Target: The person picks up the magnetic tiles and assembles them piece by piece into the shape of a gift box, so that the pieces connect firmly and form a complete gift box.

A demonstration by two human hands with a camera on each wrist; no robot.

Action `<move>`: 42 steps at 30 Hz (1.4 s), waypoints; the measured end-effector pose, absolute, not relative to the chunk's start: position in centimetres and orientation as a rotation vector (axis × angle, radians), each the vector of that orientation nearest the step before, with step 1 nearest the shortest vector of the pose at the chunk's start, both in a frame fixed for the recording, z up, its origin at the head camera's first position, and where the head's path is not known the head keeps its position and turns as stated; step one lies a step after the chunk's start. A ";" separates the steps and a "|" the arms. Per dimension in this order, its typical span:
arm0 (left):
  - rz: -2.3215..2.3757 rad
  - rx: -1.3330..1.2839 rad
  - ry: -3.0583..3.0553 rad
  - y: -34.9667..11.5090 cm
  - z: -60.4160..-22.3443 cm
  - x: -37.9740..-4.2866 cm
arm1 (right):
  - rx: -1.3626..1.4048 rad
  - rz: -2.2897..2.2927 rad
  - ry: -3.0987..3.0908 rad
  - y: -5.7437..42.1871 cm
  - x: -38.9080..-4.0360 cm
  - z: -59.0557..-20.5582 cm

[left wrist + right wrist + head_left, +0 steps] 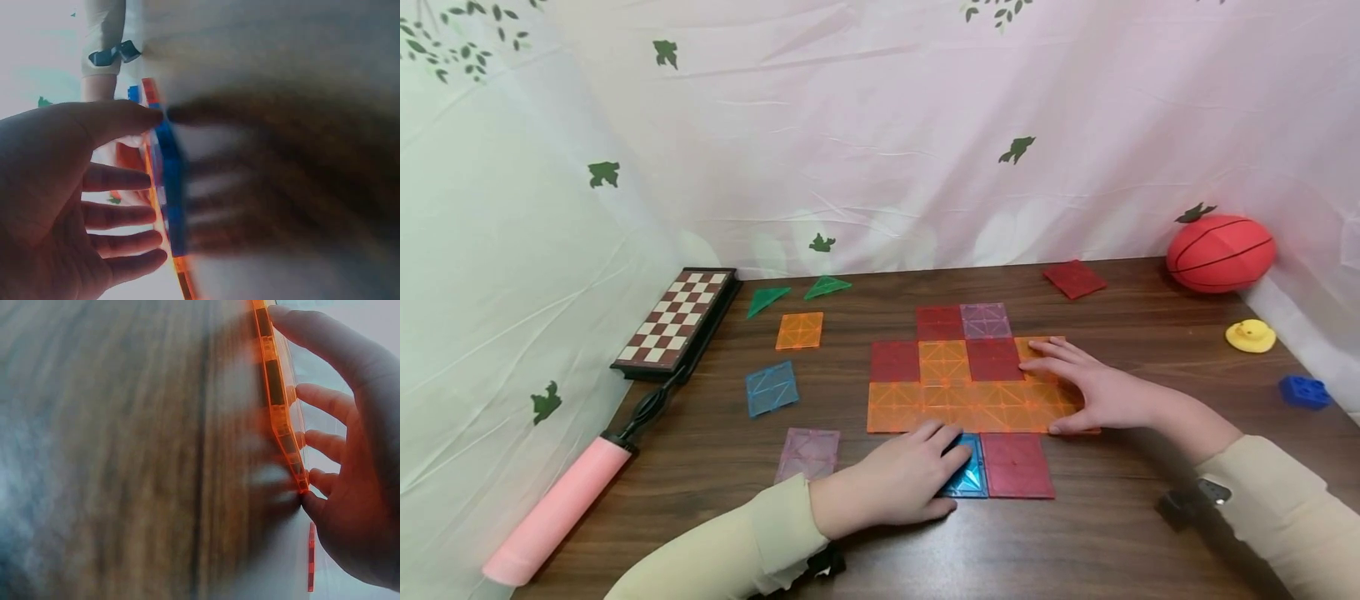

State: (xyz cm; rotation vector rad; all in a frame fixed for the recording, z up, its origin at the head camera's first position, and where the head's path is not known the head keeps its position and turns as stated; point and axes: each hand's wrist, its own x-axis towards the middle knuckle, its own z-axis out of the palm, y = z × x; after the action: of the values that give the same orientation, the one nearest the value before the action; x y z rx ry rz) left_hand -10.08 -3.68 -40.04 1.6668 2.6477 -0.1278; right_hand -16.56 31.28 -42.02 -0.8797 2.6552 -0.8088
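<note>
A patchwork of translucent magnetic tiles lies flat on the table, with an orange row [947,406] across its middle. My left hand [901,475] rests its fingertips and thumb on a blue square tile [972,468] below that row; the tile's edge [169,187] shows in the left wrist view. A magenta-red tile [1018,467] adjoins it on the right. At the right end, my right hand [1101,390] spreads over the orange tiles, its fingers touching an orange tile [1032,347] and its thumb by the row's corner. Red tiles [895,362] and a purple tile [986,321] sit farther back.
Loose tiles lie left: orange [799,331], blue [772,389], pale purple [807,452] and green triangles [827,287]. A chessboard [673,321] and a pink-handled tool [561,508] line the left edge. Rightward are a red tile [1075,278], red ball [1221,254], yellow duck [1251,336] and blue brick [1304,392].
</note>
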 end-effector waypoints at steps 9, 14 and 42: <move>-0.220 1.430 2.624 0.4 -40.2 -10.9 | -0.897 -0.825 2.668 31.3 -16.4 -42.0; -0.231 1.368 2.617 0.8 -40.0 -10.8 | -0.889 -0.815 2.667 31.1 -16.6 -42.1; -0.151 1.431 2.705 -2.5 -40.5 -12.1 | -0.517 -0.783 2.853 28.2 -15.9 -40.1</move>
State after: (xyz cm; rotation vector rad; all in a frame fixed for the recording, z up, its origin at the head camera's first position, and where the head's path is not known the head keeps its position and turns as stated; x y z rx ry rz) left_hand -12.12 -2.53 -40.48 1.4314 2.7050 -0.1507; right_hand -15.93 28.21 -40.11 -0.5167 2.8527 -0.7825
